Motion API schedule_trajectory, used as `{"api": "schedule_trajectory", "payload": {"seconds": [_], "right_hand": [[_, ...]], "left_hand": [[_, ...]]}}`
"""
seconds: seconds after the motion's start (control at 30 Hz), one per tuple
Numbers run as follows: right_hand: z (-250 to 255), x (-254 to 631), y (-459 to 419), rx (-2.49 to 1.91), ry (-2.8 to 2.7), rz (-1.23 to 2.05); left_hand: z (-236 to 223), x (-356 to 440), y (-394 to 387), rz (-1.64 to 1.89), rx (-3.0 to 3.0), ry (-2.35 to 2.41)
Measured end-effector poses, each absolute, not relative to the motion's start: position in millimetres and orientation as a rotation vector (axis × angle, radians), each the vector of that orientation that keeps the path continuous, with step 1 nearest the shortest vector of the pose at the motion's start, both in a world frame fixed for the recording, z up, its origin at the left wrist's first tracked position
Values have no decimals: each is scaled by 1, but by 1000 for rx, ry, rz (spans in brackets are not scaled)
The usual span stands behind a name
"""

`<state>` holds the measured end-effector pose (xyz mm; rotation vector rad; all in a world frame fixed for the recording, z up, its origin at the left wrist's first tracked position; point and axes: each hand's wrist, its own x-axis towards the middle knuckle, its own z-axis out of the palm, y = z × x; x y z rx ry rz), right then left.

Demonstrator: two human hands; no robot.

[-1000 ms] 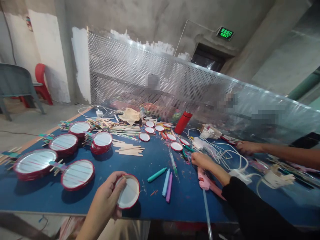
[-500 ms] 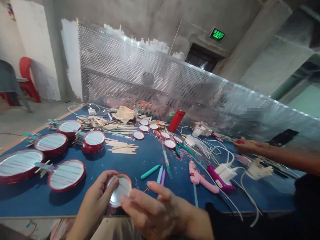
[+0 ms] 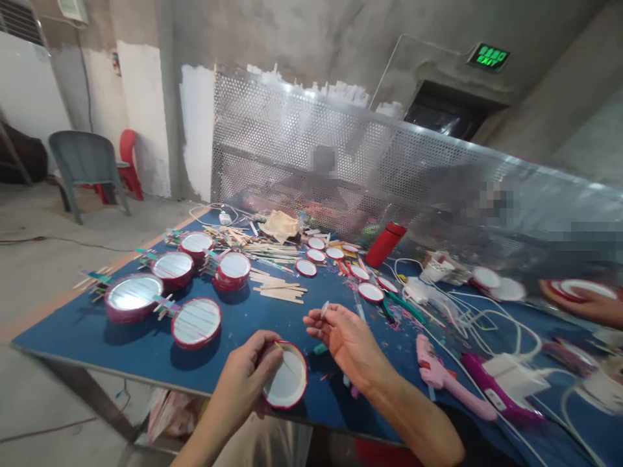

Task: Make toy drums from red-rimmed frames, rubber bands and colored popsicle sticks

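Note:
My left hand (image 3: 246, 370) grips a round red-rimmed lid (image 3: 292, 386) by its left edge, white inner face up. A thin yellowish strip (image 3: 278, 345) lies under the thumb at the lid's rim. To the right and a little higher, my right hand (image 3: 353, 347) is raised with thumb and forefinger pinched on a small pale, see-through piece (image 3: 325, 309), too small to name. The right hand is apart from the lid. Partly hidden beneath it is a teal pen (image 3: 320, 349).
Strung lids with stick necks (image 3: 196, 322) stand at left. Wooden sticks (image 3: 280, 290), loose lids (image 3: 370, 292) and a red flask (image 3: 386, 244) lie beyond. At right are a pink glue gun (image 3: 450, 383), a purple power strip (image 3: 501, 389), cables and another person's hand (image 3: 591, 305) with lids.
My right hand has moved up and away from the lid, now pinching a small pale piece. My left hand keeps the lid. The view has swung left; the other person's hand now holds lids.

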<state>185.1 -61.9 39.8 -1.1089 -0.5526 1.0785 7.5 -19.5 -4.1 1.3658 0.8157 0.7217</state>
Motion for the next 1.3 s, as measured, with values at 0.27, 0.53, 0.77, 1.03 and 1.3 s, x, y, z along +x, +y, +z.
{"api": "schedule_trajectory", "payload": {"seconds": [0.27, 0.53, 0.77, 1.03, 1.3], "right_hand": [[45, 173, -61, -1097, -517, 1144], [41, 165, -65, -1270, -564, 1064], [30, 173, -62, -1470, -704, 963], [40, 181, -80, -1657, -1088, 552], [9, 123, -129, -1901, -1966, -485]], "left_hand": [[-4, 6, -20, 678, 1354, 772], [-8, 7, -16, 688, 1362, 822], [-8, 5, -16, 802, 1484, 829], [-10, 8, -14, 850, 1589, 799], [-6, 4, -14, 757, 1729, 671]]}}
